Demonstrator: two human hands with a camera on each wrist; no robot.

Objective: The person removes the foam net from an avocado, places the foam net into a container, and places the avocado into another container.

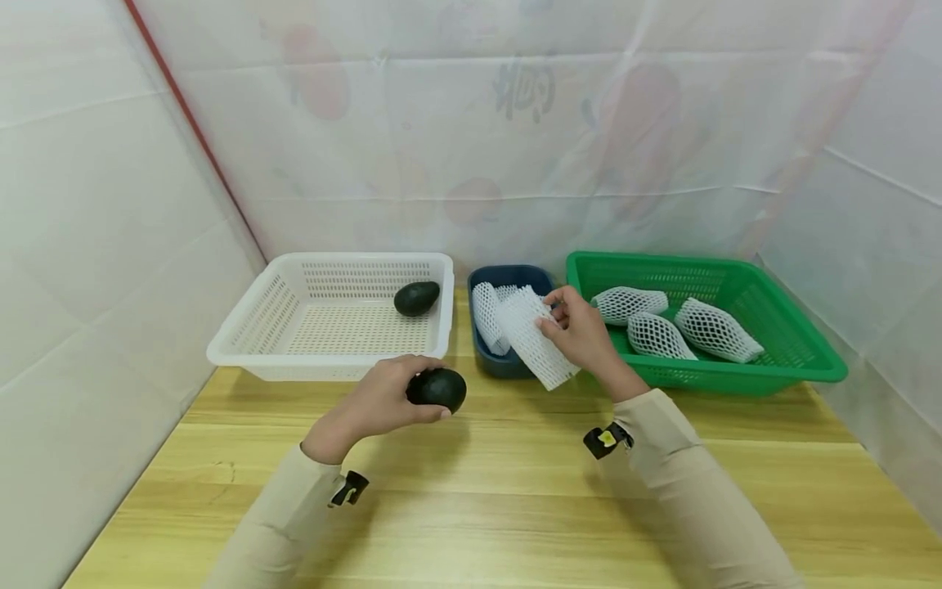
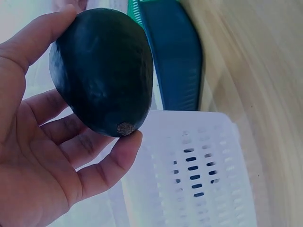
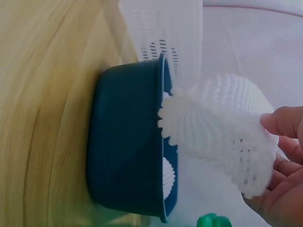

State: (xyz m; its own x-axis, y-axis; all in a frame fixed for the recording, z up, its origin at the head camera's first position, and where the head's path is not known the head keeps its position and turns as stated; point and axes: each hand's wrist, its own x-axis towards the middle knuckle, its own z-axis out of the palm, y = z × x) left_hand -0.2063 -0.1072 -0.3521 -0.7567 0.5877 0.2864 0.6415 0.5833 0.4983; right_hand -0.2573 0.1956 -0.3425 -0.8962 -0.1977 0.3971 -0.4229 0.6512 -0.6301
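A dark green avocado [image 1: 439, 390] [image 2: 102, 71] is held between the thumb and fingers of the left hand [image 1: 386, 397] [image 2: 57, 127], above the table in front of the white basket. The right hand [image 1: 581, 335] [image 3: 281, 165] pinches a flattened white foam net sleeve [image 1: 536, 335] [image 3: 222, 127] by one edge, over the dark blue bin [image 1: 504, 366] [image 3: 128, 137]. More foam nets [image 1: 487, 315] [image 3: 168, 177] lie inside that bin.
At the left stands a white basket [image 1: 275, 360] [image 2: 189, 179] with one avocado [image 1: 416, 298] in it. A green basket [image 1: 802, 372] at the right holds several net-wrapped items [image 1: 717, 330]. Wooden table [image 1: 471, 523] lies in front; pale sheeting [image 1: 456, 155] hangs behind.
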